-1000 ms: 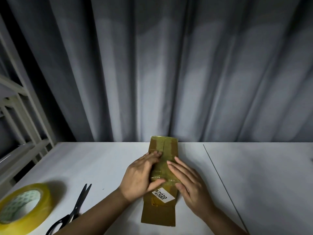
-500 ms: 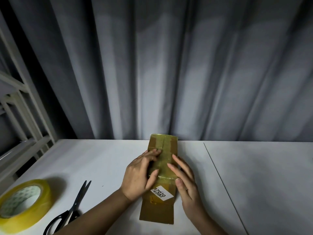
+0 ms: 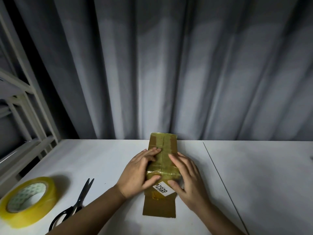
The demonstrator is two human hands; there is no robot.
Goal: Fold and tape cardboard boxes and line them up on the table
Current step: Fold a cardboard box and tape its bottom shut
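A brown cardboard box (image 3: 163, 146) lies lengthwise on the white table (image 3: 254, 184), glossy tape running over its top and near edge. A white label (image 3: 162, 189) printed 27020 sits on its near face, and an untaped flap lies flat toward me. My left hand (image 3: 135, 173) rests on the box's left side, fingers flat on the taped top, thumb pressing the near edge. On the right side lies my right hand (image 3: 189, 177), fingers straight along the top edge and thumb beside the label.
A yellow tape roll (image 3: 28, 200) stands at the near left, black scissors (image 3: 81, 199) between it and my left arm. A white metal rack (image 3: 25, 116) borders the table's left side. Grey curtains (image 3: 186, 73) hang behind. A seam (image 3: 220, 177) splits the tabletop.
My right hand has slid from the middle of the taped top to the box's right side. My left thumb shifted along the near taped edge. The box stayed in place.
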